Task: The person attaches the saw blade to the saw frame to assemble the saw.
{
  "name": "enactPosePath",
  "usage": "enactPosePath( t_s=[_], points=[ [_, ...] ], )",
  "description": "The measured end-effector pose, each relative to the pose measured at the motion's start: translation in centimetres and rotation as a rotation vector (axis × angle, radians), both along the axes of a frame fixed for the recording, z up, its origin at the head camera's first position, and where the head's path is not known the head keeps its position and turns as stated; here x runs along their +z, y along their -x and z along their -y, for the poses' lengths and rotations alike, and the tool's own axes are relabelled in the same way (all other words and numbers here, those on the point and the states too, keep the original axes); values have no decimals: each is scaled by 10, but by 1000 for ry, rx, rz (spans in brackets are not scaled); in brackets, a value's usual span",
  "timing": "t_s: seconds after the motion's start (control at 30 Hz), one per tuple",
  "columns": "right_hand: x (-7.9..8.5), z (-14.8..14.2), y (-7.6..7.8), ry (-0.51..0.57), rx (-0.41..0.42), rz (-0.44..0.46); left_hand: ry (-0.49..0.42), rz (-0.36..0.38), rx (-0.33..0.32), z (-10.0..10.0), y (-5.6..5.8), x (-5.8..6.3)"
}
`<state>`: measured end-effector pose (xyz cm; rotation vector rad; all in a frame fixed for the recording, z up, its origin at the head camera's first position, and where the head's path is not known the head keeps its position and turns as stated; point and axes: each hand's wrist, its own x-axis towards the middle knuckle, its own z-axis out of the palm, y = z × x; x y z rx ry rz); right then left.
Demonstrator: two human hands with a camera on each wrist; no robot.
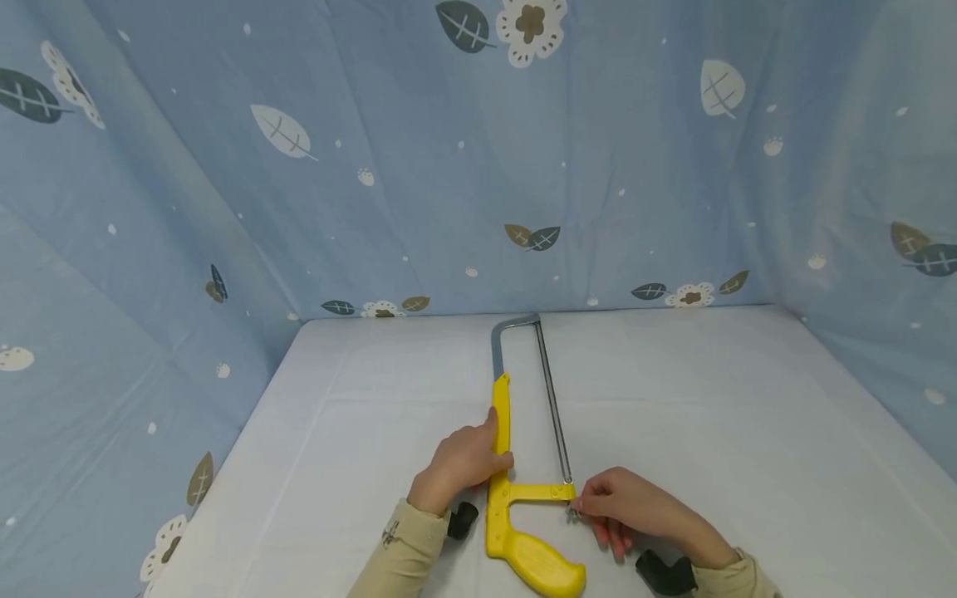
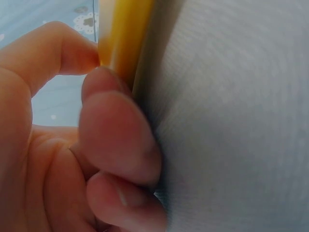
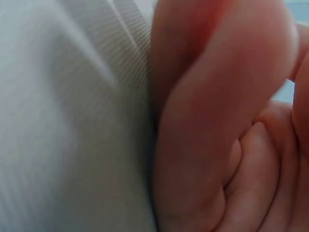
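Note:
A hacksaw [image 1: 499,465] with a yellow frame and handle lies on the white table. Its grey front bow and narrow blade [image 1: 553,399] point to the far edge. My left hand [image 1: 465,457] holds the yellow frame, index finger along it and thumb across it; in the left wrist view the fingertips [image 2: 116,130] lie by the yellow bar [image 2: 123,38]. With thumb and index finger, my right hand [image 1: 628,501] pinches the small metal wing nut [image 1: 572,513] at the blade's near end. Curled fingers [image 3: 207,111] hide that nut in the right wrist view.
The white tabletop [image 1: 710,399] extends on both sides of the saw. A blue curtain [image 1: 419,191] with leaf and flower prints hangs behind the table and along its sides. Black straps [image 1: 665,573] sit at both wrists.

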<state>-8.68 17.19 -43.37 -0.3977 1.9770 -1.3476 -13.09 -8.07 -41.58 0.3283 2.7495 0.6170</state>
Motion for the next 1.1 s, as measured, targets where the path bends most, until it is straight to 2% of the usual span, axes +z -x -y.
enactPosePath(
  t_s=[0.43,0.93,1.1],
  points=[
    [5,5,-4,-37,-18,-21,7,-5,13,1,1,2],
    [8,10,-3,-132,-9,-76,21,-5,18,2,0,6],
    [8,8,-9,-128,-7,-58,6,6,19,-2,-4,4]
  ],
)
